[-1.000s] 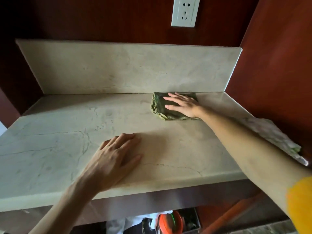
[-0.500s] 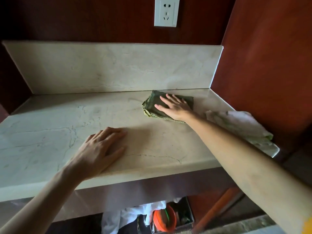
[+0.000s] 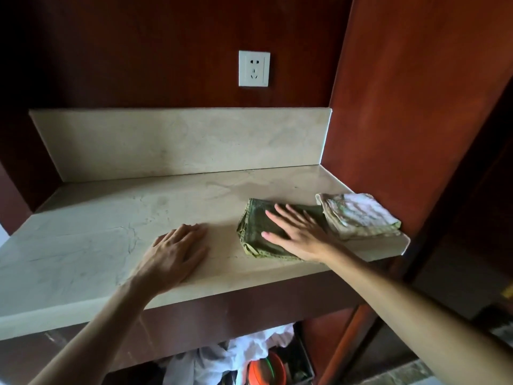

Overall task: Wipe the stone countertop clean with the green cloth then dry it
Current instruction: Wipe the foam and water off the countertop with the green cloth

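The folded green cloth (image 3: 255, 229) lies on the pale stone countertop (image 3: 97, 240), right of centre and near the front edge. My right hand (image 3: 297, 232) presses flat on top of it with the fingers spread, covering its right half. My left hand (image 3: 175, 254) rests palm down on the bare stone just left of the cloth and holds nothing. A faint damp sheen shows on the stone behind the cloth.
A folded white checked cloth (image 3: 358, 215) sits at the counter's right end, touching the green cloth. A stone backsplash (image 3: 180, 140) runs along the back, with a wall socket (image 3: 254, 68) above. A red wooden panel (image 3: 402, 120) closes the right side. An orange object (image 3: 266, 370) lies below the counter.
My right hand has slid the green cloth from the back of the counter toward the front edge, up against the white cloth. My left hand has stayed in place.
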